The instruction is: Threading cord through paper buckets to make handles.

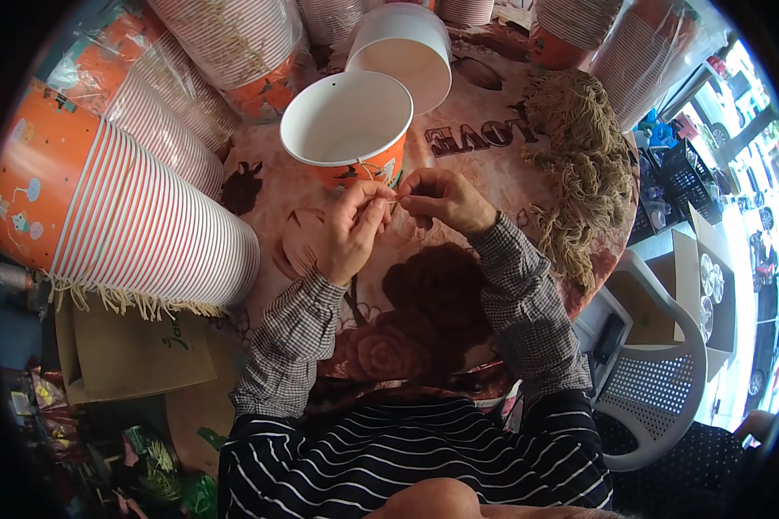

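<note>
An orange paper bucket (346,112) with a white inside stands on the table in front of my hands, its mouth tipped toward me. A short piece of thin tan twine (366,166) hangs from its near rim, where it seems to pass through a hole. My left hand (357,227) pinches the twine just below the rim. Close beside it, my right hand (448,201) has its thumb and forefinger closed on the same twine. The fingertips of both hands nearly touch. Behind this bucket a second white-lined bucket (407,56) lies tilted, its mouth toward me.
A long nested stack of orange-and-white buckets (156,216) lies at the left, with more plastic-wrapped stacks (225,52) behind. Loose tan twine (580,164) is heaped along the table's right side. A grey plastic chair (658,381) and an open cardboard box (692,285) stand beyond the right edge.
</note>
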`<state>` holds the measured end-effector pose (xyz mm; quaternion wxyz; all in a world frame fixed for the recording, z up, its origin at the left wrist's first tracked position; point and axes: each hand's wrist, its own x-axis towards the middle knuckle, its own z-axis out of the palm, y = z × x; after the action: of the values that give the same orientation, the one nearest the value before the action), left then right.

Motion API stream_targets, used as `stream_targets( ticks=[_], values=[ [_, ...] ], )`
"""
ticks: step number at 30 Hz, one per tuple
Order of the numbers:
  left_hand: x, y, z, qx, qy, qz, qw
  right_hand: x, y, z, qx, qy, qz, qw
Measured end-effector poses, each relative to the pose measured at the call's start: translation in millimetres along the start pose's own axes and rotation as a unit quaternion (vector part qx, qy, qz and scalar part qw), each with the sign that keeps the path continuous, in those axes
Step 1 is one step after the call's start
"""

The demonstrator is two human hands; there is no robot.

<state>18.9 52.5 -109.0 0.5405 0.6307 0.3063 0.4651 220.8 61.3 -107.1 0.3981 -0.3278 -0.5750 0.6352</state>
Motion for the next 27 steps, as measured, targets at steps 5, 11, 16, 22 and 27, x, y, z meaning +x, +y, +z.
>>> stream_targets(
  ticks=[5,11,16,22,27],
  values=[
    [-1,0,9,0.259,0.054,0.192,0.945,0,0,0,-0.024,0.017,-0.014,0.999],
    [-2,12,14,0.417,0.083,0.301,0.854,-3,-2,4,-0.013,0.007,-0.033,0.999],
    [0,8,10,0.408,0.112,0.341,0.840,-3,-3,3,-0.014,0.020,-0.040,0.999],
    [-3,4,8,0.048,0.092,0.025,0.994,-5,-4,0,0.001,0.033,-0.060,0.998],
    [-2,0,-2,0.057,0.058,-0.067,0.994,-4,-6,1,-0.012,0.012,-0.052,0.999]
  ],
)
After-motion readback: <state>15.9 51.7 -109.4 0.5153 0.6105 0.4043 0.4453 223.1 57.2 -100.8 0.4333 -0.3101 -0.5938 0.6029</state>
